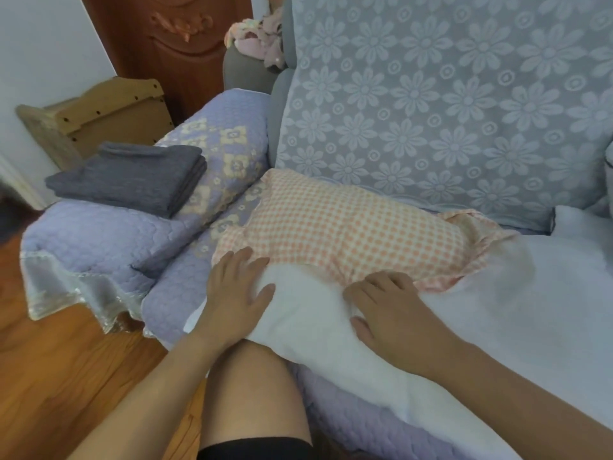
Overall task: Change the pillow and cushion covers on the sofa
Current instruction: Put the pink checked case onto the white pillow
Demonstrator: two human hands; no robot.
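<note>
Where the sofa (447, 104) rises behind both hands under its grey daisy-patterned throw, its seat carries a lilac quilted cover (99, 234). Beneath the fingers lies a white pillow (315, 320), its far end inside an orange checked pillowcase (348, 227) that stretches away beyond the fingertips. Left of the fingers, on the armrest, sits a stack of folded grey covers (132, 177). The left hand (237, 293) rests flat, fingers spread, across the pillow and the pillowcase edge. The right hand (391, 313) presses the pillow, fingers curled at the pillowcase opening; whether they pinch fabric cannot be told.
</note>
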